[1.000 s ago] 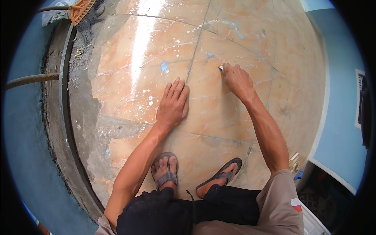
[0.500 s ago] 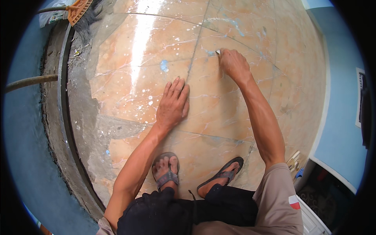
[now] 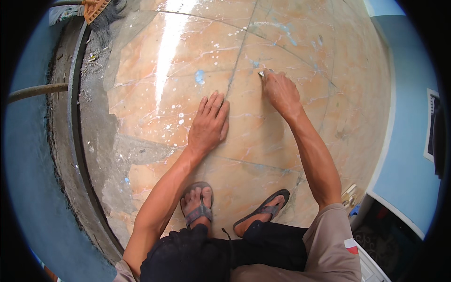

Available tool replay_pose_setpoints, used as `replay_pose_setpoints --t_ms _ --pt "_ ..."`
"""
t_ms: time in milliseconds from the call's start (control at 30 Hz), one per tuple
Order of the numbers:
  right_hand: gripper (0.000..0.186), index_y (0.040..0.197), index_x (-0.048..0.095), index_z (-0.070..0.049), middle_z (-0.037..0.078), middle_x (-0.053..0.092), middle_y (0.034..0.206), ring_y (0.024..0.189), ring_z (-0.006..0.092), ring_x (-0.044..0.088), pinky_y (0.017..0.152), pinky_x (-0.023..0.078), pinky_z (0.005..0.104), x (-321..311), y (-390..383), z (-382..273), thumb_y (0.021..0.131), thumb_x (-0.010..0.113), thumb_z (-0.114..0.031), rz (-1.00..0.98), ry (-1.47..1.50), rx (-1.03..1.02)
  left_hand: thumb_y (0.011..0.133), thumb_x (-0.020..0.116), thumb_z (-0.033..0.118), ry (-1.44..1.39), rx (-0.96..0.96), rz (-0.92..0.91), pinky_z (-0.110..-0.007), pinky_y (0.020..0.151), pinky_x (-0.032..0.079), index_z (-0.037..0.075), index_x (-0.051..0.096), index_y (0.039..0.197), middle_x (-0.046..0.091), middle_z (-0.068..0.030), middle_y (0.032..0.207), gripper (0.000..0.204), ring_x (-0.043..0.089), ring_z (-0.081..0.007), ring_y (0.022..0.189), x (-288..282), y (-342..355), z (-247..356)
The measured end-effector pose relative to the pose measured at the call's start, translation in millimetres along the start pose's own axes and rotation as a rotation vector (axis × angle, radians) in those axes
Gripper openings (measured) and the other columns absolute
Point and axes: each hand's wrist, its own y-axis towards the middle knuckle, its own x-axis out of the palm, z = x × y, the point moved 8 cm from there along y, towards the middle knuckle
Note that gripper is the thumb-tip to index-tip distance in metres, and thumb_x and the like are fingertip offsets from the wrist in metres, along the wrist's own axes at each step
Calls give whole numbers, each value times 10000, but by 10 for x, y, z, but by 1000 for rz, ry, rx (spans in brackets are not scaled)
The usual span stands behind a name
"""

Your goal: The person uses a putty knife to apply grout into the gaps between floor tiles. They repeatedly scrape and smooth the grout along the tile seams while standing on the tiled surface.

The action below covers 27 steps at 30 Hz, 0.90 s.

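My left hand (image 3: 207, 123) rests palm down on the tan marbled floor tile (image 3: 244, 143), its fingers stretched out and holding nothing. Farther out to the right, my right hand (image 3: 282, 93) is closed round a small metal blade (image 3: 261, 74), whose shiny tip pokes out at the left of the fingers, down at the tile. Most of the blade is hidden in the fist. Just beyond its tip lies a light-blue paint smudge (image 3: 255, 64). A larger blue paint spot (image 3: 199, 77) and several white paint drops (image 3: 181, 115) mark the tiles near my left hand.
Rough bare concrete (image 3: 101, 136) borders the tiles on the left, with a dark metal rail (image 3: 75, 108) along it. An orange broom (image 3: 96, 10) stands at the far left. A blue wall (image 3: 406, 122) rises on the right. My sandalled feet (image 3: 197, 207) are below my hands.
My right hand with the blade has drawn a little toward me, away from the blue smudge. My left hand stays flat on the tile. The whole view has shifted slightly.
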Motion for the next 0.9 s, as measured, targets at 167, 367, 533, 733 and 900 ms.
replay_pose_setpoints --t_ms 167,367,533,733,900 --pt "300 1129 671 -22 324 721 981 950 509 708 822 564 597 7 152 30 1078 467 -236 -56 1 -17 936 675 128 -15 5 -8 -517 1278 328 -2 603 1381 547 -207 1519 469 462 -360 1494 15 -30 10" --pt "289 1111 680 -27 316 722 954 947 512 708 820 569 593 10 174 38 1076 477 -229 19 -10 0 901 684 96 -28 -2 -14 -529 1287 317 11 587 1410 517 -211 1558 525 439 -378 1516 35 1 24" --pt "283 1095 678 -13 313 722 951 934 513 707 810 573 586 7 169 -31 1068 485 -218 21 2 -15 895 686 93 -38 -18 -32 -533 1287 316 7 587 1407 516 -213 1559 528 437 -385 1515 27 -34 -45" --pt "275 1109 666 2 326 713 960 926 525 703 808 572 591 13 241 17 1060 487 -201 2 -18 -42 895 688 87 -39 8 -2 -533 1282 322 4 588 1405 522 -214 1550 525 449 -385 1504 13 23 33" --pt "276 1130 661 -2 329 711 986 946 527 699 830 568 596 53 -28 -58 1054 480 -195 14 9 3 902 684 89 -9 -4 -1 -533 1281 324 5 589 1403 522 -211 1551 517 448 -383 1504 -6 -9 -30"
